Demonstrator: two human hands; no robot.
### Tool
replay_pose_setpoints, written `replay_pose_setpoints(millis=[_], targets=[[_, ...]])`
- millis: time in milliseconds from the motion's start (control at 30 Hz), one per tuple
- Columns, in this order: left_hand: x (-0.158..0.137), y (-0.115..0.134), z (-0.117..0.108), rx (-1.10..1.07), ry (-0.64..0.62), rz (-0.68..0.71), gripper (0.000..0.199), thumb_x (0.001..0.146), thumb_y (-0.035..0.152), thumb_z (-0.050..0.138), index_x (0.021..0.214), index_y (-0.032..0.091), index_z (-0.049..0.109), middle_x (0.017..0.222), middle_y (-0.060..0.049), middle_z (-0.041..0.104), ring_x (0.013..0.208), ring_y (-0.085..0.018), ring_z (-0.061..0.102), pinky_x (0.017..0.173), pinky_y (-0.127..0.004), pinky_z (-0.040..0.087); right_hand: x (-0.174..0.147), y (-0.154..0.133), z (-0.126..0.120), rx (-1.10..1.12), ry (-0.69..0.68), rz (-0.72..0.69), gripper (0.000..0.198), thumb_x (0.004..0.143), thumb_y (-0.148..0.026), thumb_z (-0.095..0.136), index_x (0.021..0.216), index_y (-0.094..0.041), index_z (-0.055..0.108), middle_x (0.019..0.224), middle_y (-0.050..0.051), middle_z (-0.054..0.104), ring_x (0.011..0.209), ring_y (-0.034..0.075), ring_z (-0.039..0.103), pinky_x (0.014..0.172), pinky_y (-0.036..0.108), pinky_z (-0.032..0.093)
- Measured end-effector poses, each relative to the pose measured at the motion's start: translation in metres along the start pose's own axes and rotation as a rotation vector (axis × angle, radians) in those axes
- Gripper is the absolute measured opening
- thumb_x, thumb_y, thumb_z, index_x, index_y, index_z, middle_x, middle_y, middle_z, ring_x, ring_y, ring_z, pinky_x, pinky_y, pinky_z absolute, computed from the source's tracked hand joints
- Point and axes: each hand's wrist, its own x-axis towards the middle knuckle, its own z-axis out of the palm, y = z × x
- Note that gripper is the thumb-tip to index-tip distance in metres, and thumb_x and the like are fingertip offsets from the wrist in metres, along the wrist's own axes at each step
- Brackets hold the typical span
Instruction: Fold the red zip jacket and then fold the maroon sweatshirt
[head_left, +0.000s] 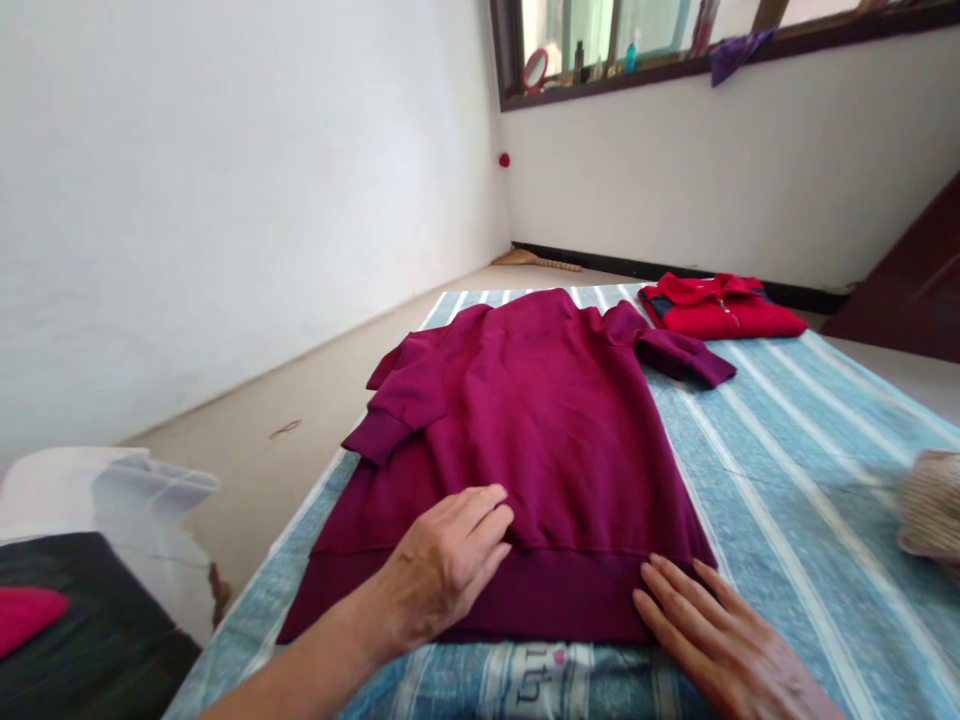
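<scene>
- Magenta sweatshirt (540,420) is lying face-down and spread flat on the striped blue cloth (810,470), hem toward the camera, neckline pointing away toward the far wall.
- Left hand (442,565) is resting on the sweatshirt just above the ribbed hem band, fingers curled loosely against the fabric — holding nothing, pressing rather than gripping.
- Right hand (720,640) is lying flat with fingers extended, fingertips touching the hem's right corner; palm is on the cloth, nothing grasped.
- Left sleeve (397,410) is already lying folded across the body; right sleeve (679,355) is sticking out sideways, cuff on the cloth.
- Judgement: smoothing stage of a fold appears to be in hand — hem being flattened, one sleeve tucked.
- Judgement: the next move is calling for a reach to the far-right sleeve and laying it inward over the back, keeping the hem edge straight.
- A folded red garment (720,308) is sitting beyond, near the right sleeve but apart from it.
</scene>
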Motion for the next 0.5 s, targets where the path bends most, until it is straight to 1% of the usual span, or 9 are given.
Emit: replay_pose_setpoints(millis=[33,67,133,233,333,400,433,500], targets=[[0.003,0.002,0.009,0.011,0.029,0.02,0.027,0.09,0.021,0.046,0.114,0.014,0.056,0.124,-0.012,0.058,0.117,-0.021,0.053,0.099,-0.035,0.046,0.001,0.0,-0.001,0.002,0.007,0.0,0.049,0.093,-0.023,0.037,0.141,-0.019,0.04,0.123,0.005,0.063,0.112,0.02,0.058,0.087,0.032,0.05],[0.003,0.003,0.019,0.024,0.029,0.032,0.034,0.089,0.022,0.05,0.121,0.013,0.053,0.132,-0.014,0.053,0.125,-0.023,0.047,0.102,-0.039,0.044,0.002,0.0,-0.001,-0.003,0.006,-0.005,0.047,0.093,-0.024,0.037,0.14,-0.018,0.042,0.123,0.005,0.064,0.112,0.02,0.058,0.087,0.032,0.05],[0.0,0.004,0.037,0.046,-0.017,0.047,0.049,0.085,0.024,0.055,0.132,0.014,0.045,0.143,-0.014,0.044,0.135,-0.026,0.035,0.105,-0.043,0.041,0.005,0.002,-0.001,-0.044,0.011,-0.03,0.042,0.095,-0.028,0.037,0.134,-0.018,0.049,0.12,0.004,0.065,0.11,0.02,0.059,0.085,0.031,0.049],[-0.008,0.002,0.055,0.081,-0.081,0.041,0.065,0.083,0.022,0.055,0.143,0.019,0.031,0.149,-0.01,0.036,0.138,-0.024,0.03,0.106,-0.043,0.039,0.01,0.005,0.004,-0.142,0.063,-0.07,0.038,0.097,-0.028,0.031,0.121,-0.019,0.06,0.113,0.003,0.069,0.102,0.018,0.063,0.085,0.029,0.048],[-0.011,0.0,0.059,0.111,-0.078,0.05,0.069,0.082,0.019,0.053,0.146,0.022,0.026,0.15,-0.007,0.035,0.137,-0.022,0.032,0.107,-0.041,0.038,0.012,0.007,0.009,-0.165,0.08,-0.07,0.033,0.097,-0.025,0.035,0.117,-0.022,0.06,0.11,0.001,0.069,0.1,0.016,0.063,0.088,0.027,0.045],[-0.01,-0.001,0.056,0.139,-0.049,0.064,0.067,0.082,0.02,0.053,0.145,0.022,0.028,0.148,-0.006,0.039,0.135,-0.021,0.037,0.106,-0.039,0.04,0.014,0.008,0.01,-0.097,0.066,-0.051,0.027,0.096,-0.025,0.04,0.115,-0.025,0.06,0.108,0.0,0.07,0.099,0.015,0.064,0.085,0.023,0.046],[-0.009,-0.002,0.054,0.16,-0.032,0.07,0.066,0.082,0.02,0.053,0.144,0.023,0.03,0.147,-0.005,0.041,0.133,-0.021,0.039,0.105,-0.038,0.04,0.016,0.01,0.009,-0.019,0.051,-0.034,0.025,0.096,-0.027,0.041,0.112,-0.025,0.06,0.106,0.0,0.07,0.097,0.014,0.064,0.082,0.022,0.047],[-0.007,-0.002,0.05,0.21,-0.001,0.094,0.065,0.081,0.022,0.054,0.142,0.022,0.034,0.144,-0.005,0.045,0.131,-0.021,0.042,0.104,-0.036,0.042,0.025,0.02,0.005,0.234,0.02,0.053,0.024,0.096,-0.033,0.042,0.105,-0.024,0.061,0.101,0.002,0.07,0.09,0.014,0.065,0.075,0.02,0.049]])
